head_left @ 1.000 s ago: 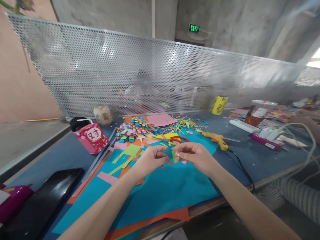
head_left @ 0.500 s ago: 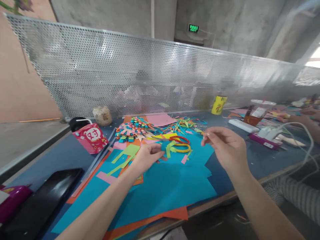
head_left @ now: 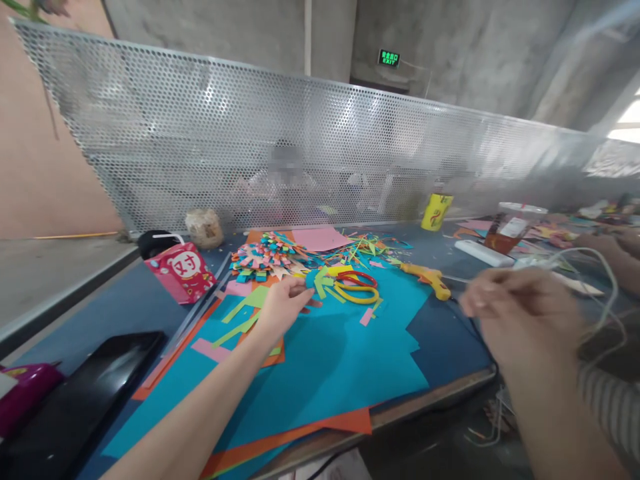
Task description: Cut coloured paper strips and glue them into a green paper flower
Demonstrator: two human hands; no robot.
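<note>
My left hand (head_left: 289,301) hovers over the blue paper sheets (head_left: 345,367), fingers curled inward. A small blue paper piece (head_left: 313,279) and bent green paper strips (head_left: 327,285) sit at its fingertips; what it grips is hidden. Just right of them lie scissors (head_left: 357,293) with red and yellow handles. My right hand (head_left: 523,317) is blurred, its fingertips drawn together, and I cannot make out anything in them. Left of it rests a yellow glue gun (head_left: 427,277), with a pale stick (head_left: 457,279) reaching from its back toward the hand.
Fringed multicoloured paper (head_left: 270,257) and thin scraps (head_left: 373,248) lie behind. A red drink carton (head_left: 183,272), a black phone (head_left: 95,393) and a jar (head_left: 204,229) stand left. A drink cup (head_left: 513,230) and white cables (head_left: 607,267) are right. A perforated metal screen (head_left: 225,147) runs across.
My right hand has moved right and toward me, leaving the glue gun in sight. My left hand has shifted slightly left and up. The green strips and the yellow scissor handle have shifted left.
</note>
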